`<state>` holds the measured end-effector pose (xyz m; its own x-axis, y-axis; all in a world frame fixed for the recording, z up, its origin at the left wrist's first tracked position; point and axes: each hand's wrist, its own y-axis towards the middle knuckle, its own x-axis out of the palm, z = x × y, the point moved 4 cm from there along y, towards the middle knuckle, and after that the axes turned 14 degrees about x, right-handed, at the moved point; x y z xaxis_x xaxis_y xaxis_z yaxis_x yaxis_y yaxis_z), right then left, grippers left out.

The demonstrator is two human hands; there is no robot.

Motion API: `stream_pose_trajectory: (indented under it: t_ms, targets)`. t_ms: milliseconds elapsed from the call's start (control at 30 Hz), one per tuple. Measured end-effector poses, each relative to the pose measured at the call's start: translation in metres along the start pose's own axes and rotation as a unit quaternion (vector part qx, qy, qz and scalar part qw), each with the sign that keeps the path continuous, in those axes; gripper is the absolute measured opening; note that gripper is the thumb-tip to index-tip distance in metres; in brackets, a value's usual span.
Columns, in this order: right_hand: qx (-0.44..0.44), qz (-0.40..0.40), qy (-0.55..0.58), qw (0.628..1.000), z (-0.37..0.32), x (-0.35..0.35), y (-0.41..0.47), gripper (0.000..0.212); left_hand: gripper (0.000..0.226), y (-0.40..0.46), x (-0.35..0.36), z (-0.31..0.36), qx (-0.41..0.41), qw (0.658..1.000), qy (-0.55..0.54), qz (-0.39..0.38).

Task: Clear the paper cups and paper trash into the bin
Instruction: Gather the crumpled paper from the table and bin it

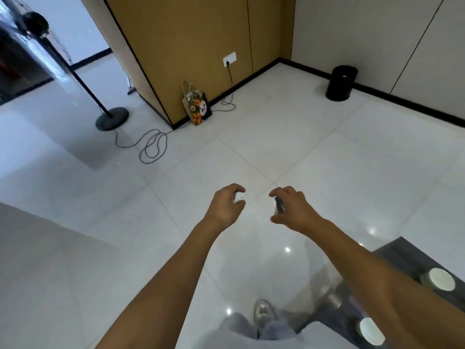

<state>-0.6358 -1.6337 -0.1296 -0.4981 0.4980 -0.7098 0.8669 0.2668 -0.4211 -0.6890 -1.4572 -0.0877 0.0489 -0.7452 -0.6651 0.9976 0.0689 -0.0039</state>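
Observation:
My left hand (226,204) grips a small crumpled white paper wad (238,197) in its curled fingers. My right hand (292,207) holds another crumpled piece of paper trash (278,205), white and grey, between thumb and fingers. Both hands are stretched out over the white tiled floor, side by side and apart. The black round bin (341,83) stands on the floor far ahead to the right, against the wall. Two paper cups (440,279) (370,331) stand on the dark table (402,250) at the lower right, beside my right forearm.
A standing fan's base (112,118) with a looped cable (152,147) is at the left. A patterned gift bag (197,107) leans against the wooden wall corner. A grey surface (30,222) lies at the lower left. My shoe (263,314) shows below.

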Motion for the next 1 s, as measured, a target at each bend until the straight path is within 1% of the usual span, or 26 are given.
stream_pose_trajectory:
  t_ms: [133, 267, 333, 467, 600, 733, 867, 1000]
  targets:
    - [0.027, 0.016, 0.014, 0.999, -0.002, -0.033, 0.059, 0.061, 0.026, 0.087, 0.001, -0.006, 0.022, 0.999, 0.009, -0.026]
    - [0.066, 0.041, 0.028, 0.997, 0.005, -0.072, 0.134, 0.063, 0.027, 0.183, 0.025, -0.003, 0.073, 0.993, 0.008, -0.088]
    - [0.075, 0.058, 0.028, 0.995, 0.001, -0.096, 0.181, 0.063, 0.027, 0.24, 0.03, -0.004, 0.089, 0.991, 0.005, -0.101]
    - [0.094, 0.089, 0.031, 0.991, -0.014, -0.154, 0.275, 0.062, 0.026, 0.362, 0.034, -0.008, 0.102, 0.988, 0.008, -0.115]
    - [0.127, 0.114, 0.037, 0.985, -0.014, -0.221, 0.35, 0.062, 0.027, 0.479, 0.045, 0.013, 0.127, 0.981, 0.01, -0.149]
    - [0.163, 0.137, 0.049, 0.976, 0.007, -0.287, 0.417, 0.061, 0.027, 0.588, 0.066, 0.047, 0.145, 0.977, -0.013, -0.156]
    - [0.196, 0.147, 0.047, 0.969, 0.042, -0.35, 0.496, 0.062, 0.026, 0.693, 0.109, 0.073, 0.163, 0.97, -0.018, -0.181]
    - [0.208, 0.149, 0.045, 0.966, 0.079, -0.422, 0.587, 0.063, 0.025, 0.806, 0.152, 0.105, 0.166, 0.969, -0.032, -0.177]
